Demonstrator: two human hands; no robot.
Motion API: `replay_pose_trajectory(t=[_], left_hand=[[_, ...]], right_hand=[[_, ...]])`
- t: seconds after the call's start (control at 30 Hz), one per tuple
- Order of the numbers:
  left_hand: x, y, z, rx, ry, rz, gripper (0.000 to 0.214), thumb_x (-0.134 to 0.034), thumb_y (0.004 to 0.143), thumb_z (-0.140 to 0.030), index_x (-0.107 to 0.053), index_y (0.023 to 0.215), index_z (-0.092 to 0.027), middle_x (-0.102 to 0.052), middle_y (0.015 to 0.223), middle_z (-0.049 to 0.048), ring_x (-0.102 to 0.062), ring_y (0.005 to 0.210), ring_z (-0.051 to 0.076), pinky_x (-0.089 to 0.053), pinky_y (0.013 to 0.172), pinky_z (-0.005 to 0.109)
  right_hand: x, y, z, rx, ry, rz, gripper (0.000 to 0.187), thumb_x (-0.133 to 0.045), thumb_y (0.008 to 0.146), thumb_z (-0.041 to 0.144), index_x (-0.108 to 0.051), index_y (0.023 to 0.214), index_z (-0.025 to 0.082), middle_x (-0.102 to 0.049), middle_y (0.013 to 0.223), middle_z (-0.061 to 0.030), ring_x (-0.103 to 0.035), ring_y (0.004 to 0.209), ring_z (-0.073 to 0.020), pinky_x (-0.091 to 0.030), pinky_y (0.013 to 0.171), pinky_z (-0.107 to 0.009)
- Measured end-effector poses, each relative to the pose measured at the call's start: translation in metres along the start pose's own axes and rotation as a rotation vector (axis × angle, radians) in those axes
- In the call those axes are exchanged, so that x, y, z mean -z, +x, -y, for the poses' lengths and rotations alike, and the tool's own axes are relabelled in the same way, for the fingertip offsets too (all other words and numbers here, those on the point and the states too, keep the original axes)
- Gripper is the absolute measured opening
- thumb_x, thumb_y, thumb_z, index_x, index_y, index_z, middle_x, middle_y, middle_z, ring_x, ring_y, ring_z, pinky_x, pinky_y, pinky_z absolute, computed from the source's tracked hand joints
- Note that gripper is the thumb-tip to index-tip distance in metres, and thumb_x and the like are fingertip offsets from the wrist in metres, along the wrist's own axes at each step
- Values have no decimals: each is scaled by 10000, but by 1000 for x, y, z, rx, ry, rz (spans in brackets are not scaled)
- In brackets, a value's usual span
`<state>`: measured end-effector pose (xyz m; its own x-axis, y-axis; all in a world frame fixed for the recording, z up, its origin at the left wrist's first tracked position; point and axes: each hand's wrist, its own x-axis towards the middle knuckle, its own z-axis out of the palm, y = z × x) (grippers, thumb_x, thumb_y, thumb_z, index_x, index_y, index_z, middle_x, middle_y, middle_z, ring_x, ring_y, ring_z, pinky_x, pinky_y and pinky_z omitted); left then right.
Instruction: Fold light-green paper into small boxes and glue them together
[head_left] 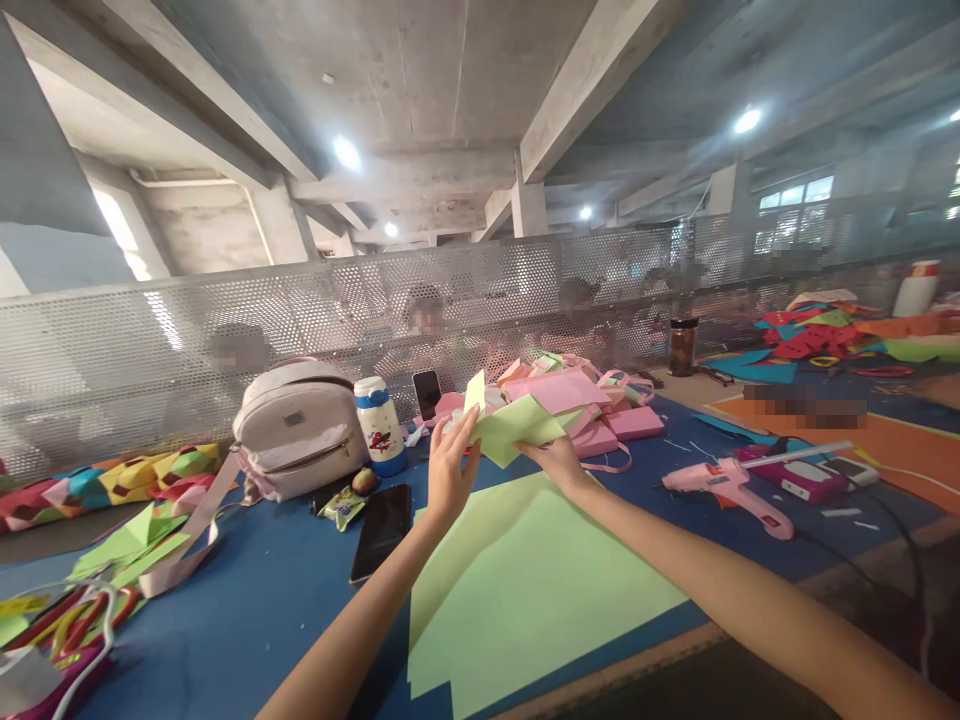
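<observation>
Both my hands hold a folded piece of light green paper [521,428] above the table. My left hand [452,465] pinches its left end, where a narrow flap stands up beside the fingers. At the lower right edge, my right hand [559,462] grips the same piece, its fingertips partly hidden by the paper. Below lie large light green sheets [540,590], stacked slightly askew on the blue table. Behind the held piece is a heap of pink paper pieces [559,390] with strips. A pink hot glue gun [731,488] rests to the right of my right hand.
A backpack [300,430], a cartoon bottle [380,430] and a dark phone [382,530] stand or lie left of the sheets. Scissors and a white cable [111,620] are at lower left. A perforated metal screen [337,310] runs behind the table, with people beyond it.
</observation>
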<state>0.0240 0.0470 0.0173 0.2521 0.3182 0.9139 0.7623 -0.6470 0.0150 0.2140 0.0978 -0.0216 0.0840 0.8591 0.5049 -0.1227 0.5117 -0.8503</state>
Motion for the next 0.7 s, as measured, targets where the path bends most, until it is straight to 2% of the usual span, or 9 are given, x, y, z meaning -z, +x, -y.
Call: replay_pose_trajectory(t=[0.07, 0.33, 0.43, 0.57, 0.7], left_hand=[[0, -1, 0, -18, -18, 24, 540, -435, 973, -132, -374, 1490, -274, -607, 1396, 100, -591, 1261, 205, -349, 1138, 471], [-1, -3, 0, -27, -35, 68, 494, -400, 997, -160, -396, 1478, -273, -566, 1438, 108, -540, 1327, 210, -328, 1159, 514], [-1, -3, -1, -14, -33, 68, 526, -392, 1000, -167, -333, 1512, -275, -546, 1456, 113, -517, 1349, 215, -318, 1165, 519], [0, -2, -4, 0, -28, 58, 564, -379, 999, -164, -265, 1542, -264, -446, 1531, 127, -409, 1428, 228, -294, 1178, 523], [-1, -5, -6, -5, -33, 129, 546, -375, 1002, -174, -292, 1530, -289, -491, 1503, 107, -460, 1394, 227, -265, 1189, 543]], right_hand=[[0, 0, 1, 3, 4, 3, 513, -870, 533, 476, -737, 929, 177, -784, 973, -116, -725, 963, -327, -570, 901, -438], [-1, 1, -1, 5, 6, 24, 497, -862, 536, 481, -734, 902, 170, -788, 933, -112, -729, 953, -335, -586, 856, -429], [0, 1, -2, 5, -7, 36, 464, -859, 543, 482, -738, 867, 173, -790, 913, -107, -731, 935, -337, -591, 837, -425], [0, 2, -2, 8, -27, 45, 458, -840, 567, 499, -744, 875, 175, -788, 942, -108, -723, 957, -340, -582, 846, -425], [1, 3, -2, 11, -54, 60, 453, -839, 561, 501, -755, 866, 176, -790, 918, -94, -722, 921, -337, -578, 821, -415]])
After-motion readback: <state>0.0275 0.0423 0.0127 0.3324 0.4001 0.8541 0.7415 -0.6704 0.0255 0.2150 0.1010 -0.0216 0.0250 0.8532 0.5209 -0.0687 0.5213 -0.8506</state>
